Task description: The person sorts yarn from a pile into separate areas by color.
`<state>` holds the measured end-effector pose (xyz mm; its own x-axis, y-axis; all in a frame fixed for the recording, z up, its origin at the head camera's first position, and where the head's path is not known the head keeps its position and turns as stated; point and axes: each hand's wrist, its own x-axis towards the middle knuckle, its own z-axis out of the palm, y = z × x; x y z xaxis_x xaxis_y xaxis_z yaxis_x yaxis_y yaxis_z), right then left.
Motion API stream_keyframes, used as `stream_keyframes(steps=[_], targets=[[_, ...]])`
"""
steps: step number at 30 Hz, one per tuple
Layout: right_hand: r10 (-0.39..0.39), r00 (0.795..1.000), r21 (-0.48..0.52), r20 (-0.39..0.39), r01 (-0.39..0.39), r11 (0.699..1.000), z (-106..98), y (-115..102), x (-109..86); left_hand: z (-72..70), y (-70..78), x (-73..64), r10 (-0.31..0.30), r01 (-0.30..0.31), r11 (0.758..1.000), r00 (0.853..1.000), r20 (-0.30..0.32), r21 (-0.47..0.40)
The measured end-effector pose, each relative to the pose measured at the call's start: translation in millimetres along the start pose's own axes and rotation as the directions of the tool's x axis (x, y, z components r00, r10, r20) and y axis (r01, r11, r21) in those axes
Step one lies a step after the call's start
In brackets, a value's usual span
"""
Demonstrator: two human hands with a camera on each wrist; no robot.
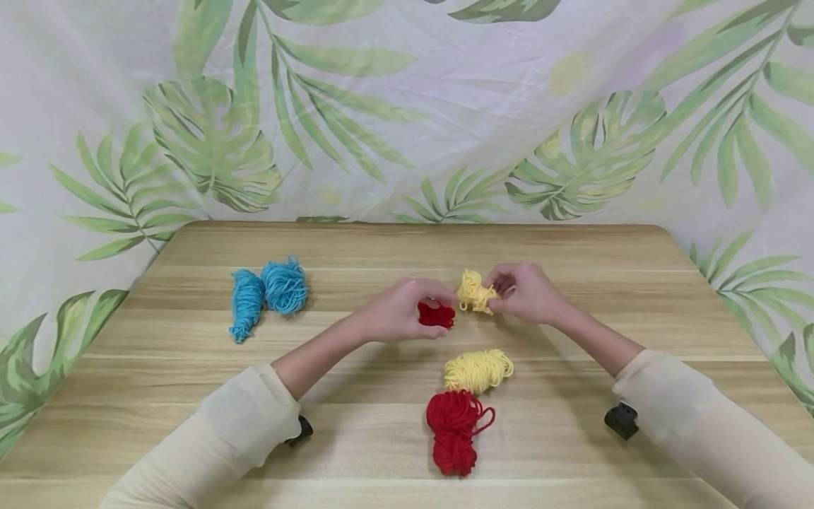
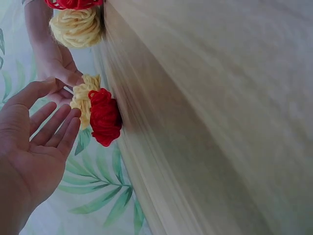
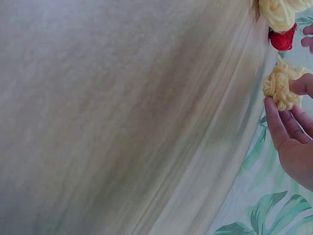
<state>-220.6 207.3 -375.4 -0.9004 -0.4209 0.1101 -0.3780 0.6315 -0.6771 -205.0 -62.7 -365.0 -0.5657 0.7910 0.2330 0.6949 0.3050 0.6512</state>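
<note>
My left hand point(image 1: 402, 311) hovers beside a small red yarn bundle point(image 1: 436, 315), thumb and fingers spread around its near side. In the left wrist view the fingers of the left hand point(image 2: 41, 142) are apart and loosely bent, with a gap to the red bundle point(image 2: 105, 118). To the right, my right hand point(image 1: 529, 293) pinches a yellow yarn bundle point(image 1: 475, 291) between thumb and fingers. The right wrist view shows the thumb and fingertips touching this yellow bundle point(image 3: 279, 87).
Nearer on the wooden table point(image 1: 356, 452) lie another yellow yarn skein point(image 1: 478, 370) and a larger red skein point(image 1: 453, 433), touching. Two blue yarn bundles point(image 1: 285, 285) sit side by side at the left. A leaf-patterned cloth point(image 1: 381, 106) hangs behind the table.
</note>
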Motion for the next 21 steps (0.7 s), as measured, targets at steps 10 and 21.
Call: stream_keyframes(steps=[10, 21], targets=[[0.024, 0.999, -0.009, -0.026, -0.025, 1.000, -0.4, 1.1, 6.6, 6.2, 3.6, 1.9, -0.011, 0.012, 0.998, 1.000, 0.019, -0.058], [0.027, 0.998, -0.001, -0.059, -0.027, 1.000, -0.2, 3.6, 15.0, 13.2, 12.0, 3.4, -0.017, 0.028, 0.996, 0.993, 0.119, -0.088]])
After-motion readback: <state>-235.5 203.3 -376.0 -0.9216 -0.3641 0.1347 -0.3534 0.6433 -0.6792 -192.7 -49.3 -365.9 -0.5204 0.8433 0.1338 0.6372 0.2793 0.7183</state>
